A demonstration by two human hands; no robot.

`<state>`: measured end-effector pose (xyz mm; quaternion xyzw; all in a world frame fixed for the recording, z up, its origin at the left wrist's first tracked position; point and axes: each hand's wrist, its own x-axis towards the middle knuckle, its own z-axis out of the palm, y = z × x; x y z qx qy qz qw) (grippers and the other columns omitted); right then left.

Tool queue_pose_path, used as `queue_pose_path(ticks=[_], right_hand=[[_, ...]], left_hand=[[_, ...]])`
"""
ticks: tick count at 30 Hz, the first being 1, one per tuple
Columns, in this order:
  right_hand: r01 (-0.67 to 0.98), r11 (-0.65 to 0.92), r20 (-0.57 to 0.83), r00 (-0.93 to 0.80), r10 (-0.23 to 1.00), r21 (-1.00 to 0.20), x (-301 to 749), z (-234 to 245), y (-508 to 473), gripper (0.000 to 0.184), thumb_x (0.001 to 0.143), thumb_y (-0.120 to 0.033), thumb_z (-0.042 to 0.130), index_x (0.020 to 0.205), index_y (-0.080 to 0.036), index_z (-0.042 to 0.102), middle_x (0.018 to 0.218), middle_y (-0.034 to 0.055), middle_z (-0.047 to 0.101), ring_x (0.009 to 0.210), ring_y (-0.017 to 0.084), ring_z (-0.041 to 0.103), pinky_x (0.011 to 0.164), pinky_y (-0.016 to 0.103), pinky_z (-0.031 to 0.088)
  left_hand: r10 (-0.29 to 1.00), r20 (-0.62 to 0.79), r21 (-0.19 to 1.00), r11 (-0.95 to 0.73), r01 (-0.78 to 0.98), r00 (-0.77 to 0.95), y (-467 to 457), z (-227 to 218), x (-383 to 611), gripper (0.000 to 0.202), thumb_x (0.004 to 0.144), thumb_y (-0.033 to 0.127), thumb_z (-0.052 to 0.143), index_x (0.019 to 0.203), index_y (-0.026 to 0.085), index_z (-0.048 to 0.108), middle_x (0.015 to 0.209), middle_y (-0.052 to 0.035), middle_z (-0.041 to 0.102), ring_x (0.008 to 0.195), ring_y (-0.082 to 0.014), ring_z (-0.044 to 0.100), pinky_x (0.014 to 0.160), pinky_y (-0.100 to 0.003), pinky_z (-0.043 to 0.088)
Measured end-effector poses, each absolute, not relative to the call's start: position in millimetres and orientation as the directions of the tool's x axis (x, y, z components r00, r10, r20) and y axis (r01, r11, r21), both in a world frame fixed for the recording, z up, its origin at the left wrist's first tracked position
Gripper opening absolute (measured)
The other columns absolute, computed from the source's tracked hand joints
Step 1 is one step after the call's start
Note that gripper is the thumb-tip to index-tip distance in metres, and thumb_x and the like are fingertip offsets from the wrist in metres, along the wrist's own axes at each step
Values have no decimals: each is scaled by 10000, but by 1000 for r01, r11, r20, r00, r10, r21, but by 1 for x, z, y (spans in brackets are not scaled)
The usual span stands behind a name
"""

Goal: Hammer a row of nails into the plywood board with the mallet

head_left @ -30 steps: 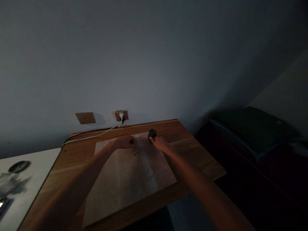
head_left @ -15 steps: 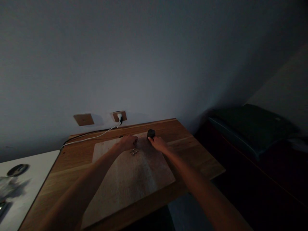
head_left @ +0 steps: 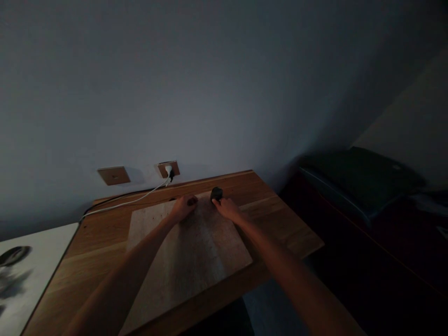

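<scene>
My left hand (head_left: 183,208) is over the far part of a pale board (head_left: 196,252), its fingers curled inward. A dark gap shows between thumb and fingers, and what they may hold is hidden. Just to the right, my right hand (head_left: 227,208) grips a small dark cylindrical object (head_left: 216,193) by its near side, at the board's far edge. In the dim light I cannot make out the kind of this object. The small metal pieces seen earlier near my left hand do not show.
The board lies on a wooden table (head_left: 280,219) against a grey wall. White and black cables run from a wall socket (head_left: 168,169) along the table's back left. A white surface (head_left: 45,252) with a dark round item adjoins at left. A dark cushion-like shape (head_left: 364,182) is at right.
The small metal pieces on the board beside my left hand have gone from sight. My left hand's fingers have curled differently. My right hand keeps its grip; the view has shifted slightly.
</scene>
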<state>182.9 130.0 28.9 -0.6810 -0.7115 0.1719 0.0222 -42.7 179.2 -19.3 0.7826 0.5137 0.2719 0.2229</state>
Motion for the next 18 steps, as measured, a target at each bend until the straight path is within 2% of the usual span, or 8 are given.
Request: queue_pose_path(ticks=[18], right_hand=[[962, 22, -192, -77, 978, -274, 185, 30, 127, 637, 1113, -512, 284, 1186, -78, 745, 1207, 228, 740, 1153, 287, 712, 925, 291, 499]], left_hand=[[925, 241, 657, -378, 652, 294, 173, -31, -43, 214, 797, 198, 623, 966, 195, 755, 931, -67, 777, 857, -226, 726, 861, -338, 569]])
